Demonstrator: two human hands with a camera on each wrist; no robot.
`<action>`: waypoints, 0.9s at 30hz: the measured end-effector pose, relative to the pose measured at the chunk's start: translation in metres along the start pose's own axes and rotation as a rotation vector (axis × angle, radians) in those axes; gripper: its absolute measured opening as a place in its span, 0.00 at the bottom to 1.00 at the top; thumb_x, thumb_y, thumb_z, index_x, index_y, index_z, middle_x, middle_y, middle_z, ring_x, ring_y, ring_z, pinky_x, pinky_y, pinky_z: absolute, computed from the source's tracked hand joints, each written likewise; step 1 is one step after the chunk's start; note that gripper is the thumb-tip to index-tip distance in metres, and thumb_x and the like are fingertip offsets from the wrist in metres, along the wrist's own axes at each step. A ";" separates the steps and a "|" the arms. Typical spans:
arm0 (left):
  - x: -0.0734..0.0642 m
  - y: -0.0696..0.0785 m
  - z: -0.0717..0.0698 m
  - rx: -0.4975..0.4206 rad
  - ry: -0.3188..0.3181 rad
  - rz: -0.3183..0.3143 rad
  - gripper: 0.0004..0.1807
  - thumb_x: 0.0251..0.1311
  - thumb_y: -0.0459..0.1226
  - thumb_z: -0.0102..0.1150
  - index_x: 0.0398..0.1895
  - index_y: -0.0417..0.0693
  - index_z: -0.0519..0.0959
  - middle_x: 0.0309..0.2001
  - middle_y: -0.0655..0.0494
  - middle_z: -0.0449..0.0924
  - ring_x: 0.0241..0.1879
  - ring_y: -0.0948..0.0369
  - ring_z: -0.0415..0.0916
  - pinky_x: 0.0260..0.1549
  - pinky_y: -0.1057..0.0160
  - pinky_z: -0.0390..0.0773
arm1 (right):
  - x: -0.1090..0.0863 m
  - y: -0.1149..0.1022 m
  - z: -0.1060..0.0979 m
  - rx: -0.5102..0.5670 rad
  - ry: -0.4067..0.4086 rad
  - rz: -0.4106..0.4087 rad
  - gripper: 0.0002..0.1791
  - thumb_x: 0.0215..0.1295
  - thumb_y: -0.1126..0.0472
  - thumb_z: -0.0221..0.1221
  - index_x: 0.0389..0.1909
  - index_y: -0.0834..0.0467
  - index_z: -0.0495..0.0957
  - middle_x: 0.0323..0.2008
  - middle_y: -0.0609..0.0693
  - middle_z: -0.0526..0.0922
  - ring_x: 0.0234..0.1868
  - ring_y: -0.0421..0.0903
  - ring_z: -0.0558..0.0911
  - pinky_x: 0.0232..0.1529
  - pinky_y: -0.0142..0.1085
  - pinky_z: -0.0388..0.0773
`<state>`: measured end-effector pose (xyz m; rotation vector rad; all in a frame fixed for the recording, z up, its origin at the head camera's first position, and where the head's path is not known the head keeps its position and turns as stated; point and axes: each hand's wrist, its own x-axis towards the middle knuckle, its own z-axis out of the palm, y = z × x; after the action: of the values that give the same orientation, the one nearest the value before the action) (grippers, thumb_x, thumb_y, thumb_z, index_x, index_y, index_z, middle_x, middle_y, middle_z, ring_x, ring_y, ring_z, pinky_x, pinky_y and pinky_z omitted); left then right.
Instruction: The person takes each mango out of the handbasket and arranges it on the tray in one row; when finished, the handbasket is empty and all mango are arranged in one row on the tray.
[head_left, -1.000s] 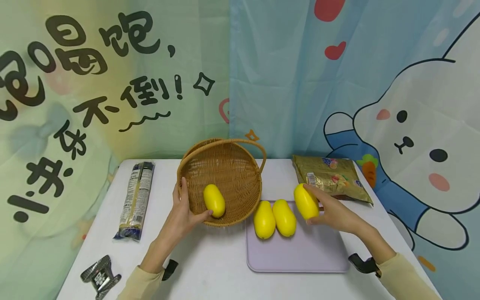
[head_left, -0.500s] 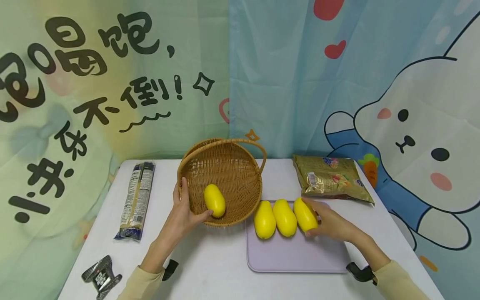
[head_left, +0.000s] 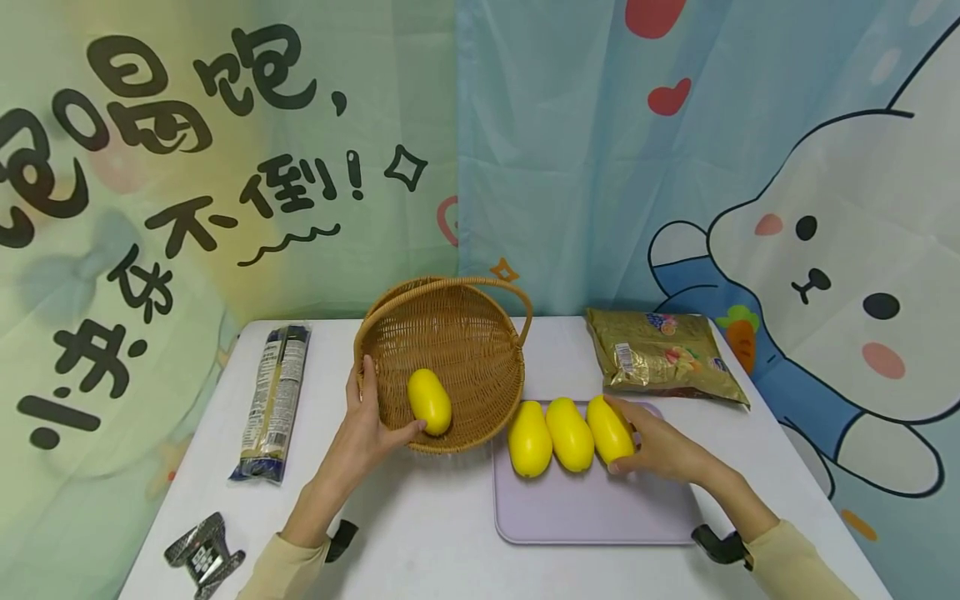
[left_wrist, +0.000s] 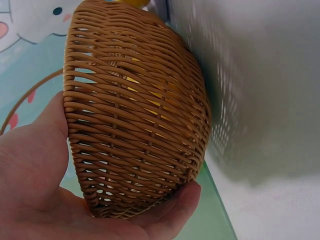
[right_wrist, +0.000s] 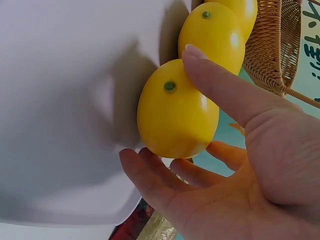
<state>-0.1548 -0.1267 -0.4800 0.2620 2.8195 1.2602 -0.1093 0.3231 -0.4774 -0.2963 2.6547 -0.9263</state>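
My left hand (head_left: 367, 443) grips the left side of a brown wicker basket (head_left: 472, 358), tilted so its mouth faces me. One oblong yellow fruit (head_left: 429, 402) lies inside, its lower end beside my thumb. In the left wrist view, thumb and fingers hold the woven wall (left_wrist: 135, 110). On the lilac tray (head_left: 592, 517), two similar yellow fruits (head_left: 528, 442) lie side by side. Right of them, my right hand (head_left: 663, 446) holds a third yellow fruit (right_wrist: 177, 120) at the tray's surface, thumb on one side and fingertips on the other. A small green stem spot shows on its end.
A gold snack bag (head_left: 667, 354) lies behind the tray at the back right. Left of the basket is a long clear-and-blue packet (head_left: 272, 404). A small black-and-silver package (head_left: 204, 554) sits at the front left. A printed curtain (head_left: 555, 167) hangs behind the white table.
My right hand has lowered its yellow fruit onto the tray beside the other two, then stayed there. The left hand and the basket have kept still.
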 end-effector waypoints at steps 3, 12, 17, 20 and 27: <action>0.000 0.000 0.000 -0.004 -0.001 -0.004 0.71 0.56 0.51 0.74 0.81 0.47 0.25 0.81 0.35 0.23 0.64 0.31 0.69 0.52 0.44 0.81 | 0.000 0.000 0.000 0.005 0.000 -0.001 0.58 0.55 0.53 0.75 0.79 0.66 0.50 0.75 0.68 0.60 0.71 0.67 0.66 0.66 0.66 0.65; 0.000 -0.001 0.001 -0.003 0.004 -0.007 0.71 0.56 0.52 0.74 0.82 0.47 0.25 0.80 0.35 0.24 0.66 0.31 0.67 0.55 0.42 0.79 | 0.002 0.000 0.001 0.001 0.011 -0.002 0.59 0.54 0.52 0.76 0.79 0.66 0.51 0.74 0.68 0.60 0.70 0.67 0.65 0.67 0.68 0.63; 0.000 -0.001 0.001 -0.008 0.007 -0.006 0.71 0.56 0.51 0.74 0.82 0.47 0.26 0.81 0.35 0.24 0.67 0.31 0.67 0.56 0.42 0.79 | 0.001 -0.002 -0.001 -0.029 0.025 -0.002 0.58 0.54 0.52 0.76 0.78 0.66 0.52 0.74 0.69 0.61 0.69 0.69 0.67 0.65 0.68 0.64; 0.000 0.000 0.001 -0.011 0.006 -0.007 0.71 0.56 0.51 0.75 0.82 0.47 0.26 0.81 0.35 0.24 0.67 0.31 0.66 0.57 0.42 0.78 | 0.002 -0.004 -0.006 -0.049 0.041 0.006 0.58 0.54 0.51 0.76 0.78 0.64 0.53 0.75 0.69 0.60 0.70 0.70 0.66 0.65 0.68 0.65; 0.000 0.000 0.001 -0.010 0.005 -0.005 0.71 0.54 0.50 0.76 0.82 0.47 0.26 0.81 0.36 0.23 0.68 0.32 0.66 0.57 0.42 0.78 | 0.001 -0.017 -0.026 -0.070 0.070 0.005 0.57 0.57 0.50 0.74 0.79 0.62 0.51 0.76 0.69 0.54 0.72 0.72 0.62 0.65 0.71 0.62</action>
<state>-0.1551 -0.1260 -0.4806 0.2519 2.8151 1.2753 -0.1177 0.3246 -0.4473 -0.2780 2.7545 -0.8587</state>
